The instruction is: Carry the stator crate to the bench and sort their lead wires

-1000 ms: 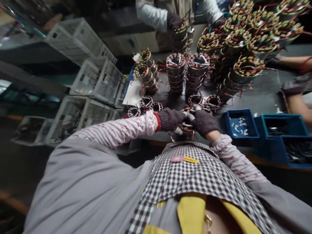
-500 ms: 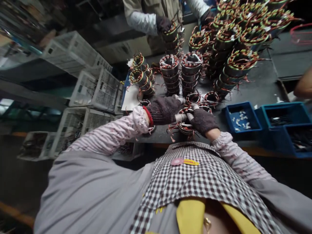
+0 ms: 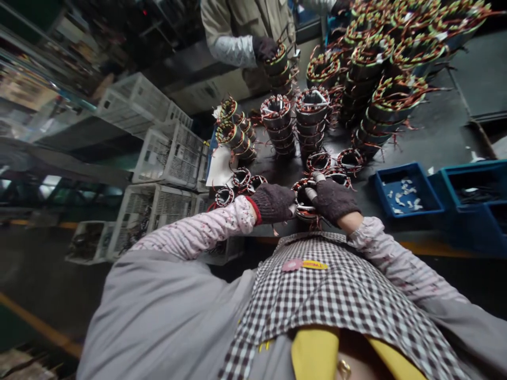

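Close to the table's near edge stands a wound motor stator (image 3: pixel 306 214), a ring with red and white wires around its rim. My left hand (image 3: pixel 274 203), in a dark knitted glove with a red cuff, is closed against the stator's left side, its fingertips partly hidden. On the right, my right hand (image 3: pixel 335 199), in a similar glove with pale wrapped fingertips, grips the rim with fingers over the top. Just beyond are more small stators (image 3: pixel 319 161), and a small group (image 3: pixel 241 178) lies left of my left hand.
Stacked stators (image 3: pixel 312 113) rise further back, with taller stacks (image 3: pixel 390 105) at right. A blue tray (image 3: pixel 410 211) holds small white pieces; other blue bins (image 3: pixel 475 171) adjoin it. White crates (image 3: pixel 170 158) stand left. Across the table, a co-worker's gloved hand (image 3: pixel 266 48) touches a stack.
My left hand has drawn back from above the near stator to its left side, uncovering the small stators at left. My right hand stays at the rim. The view has shifted slightly.
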Demonstrator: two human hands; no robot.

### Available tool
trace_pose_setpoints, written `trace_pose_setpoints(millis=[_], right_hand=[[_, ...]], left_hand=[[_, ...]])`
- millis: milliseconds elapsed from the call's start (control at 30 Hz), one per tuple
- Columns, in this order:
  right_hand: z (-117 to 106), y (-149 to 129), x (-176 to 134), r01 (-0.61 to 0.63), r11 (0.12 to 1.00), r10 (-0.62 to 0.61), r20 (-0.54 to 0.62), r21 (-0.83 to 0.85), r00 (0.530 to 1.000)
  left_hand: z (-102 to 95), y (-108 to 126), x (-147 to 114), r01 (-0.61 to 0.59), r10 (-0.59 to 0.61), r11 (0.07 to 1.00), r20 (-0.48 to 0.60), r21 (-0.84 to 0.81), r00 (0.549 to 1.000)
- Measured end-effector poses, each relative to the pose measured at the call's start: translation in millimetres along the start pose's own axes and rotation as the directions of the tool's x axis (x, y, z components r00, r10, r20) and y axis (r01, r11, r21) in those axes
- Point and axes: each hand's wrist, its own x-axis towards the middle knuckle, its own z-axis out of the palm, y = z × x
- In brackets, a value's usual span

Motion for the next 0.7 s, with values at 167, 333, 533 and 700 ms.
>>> trace_pose_setpoints(millis=[167,333,533,700], right_hand=[[2,0,1,-0.003,1.0,0.002,-0.003,-0.03,1.0],[9,-2,1,-0.008,0.997,0.006,-0.034,-0.073,0.999],[14,-10,1,-0.048,0.995,0.044,-0.043,-0.086,0.998],[21,8,-10,0.175,0.95,-0.079,-0.344,0.258,0.936]], left_hand=[[9.1,-2,5,-0.009,0.009,1.0,-0.001,-0.025,1.0],[15.8,-7,13,0.0,0.001,0.985,0.007,-0.174,1.0],[-11.0,-6,-6,0.062,0.186,0.591,0.211,-0.804,0.96],[1.9,-27,-5,0.007,0.035,0.058,0.009,-0.998,0.999]])
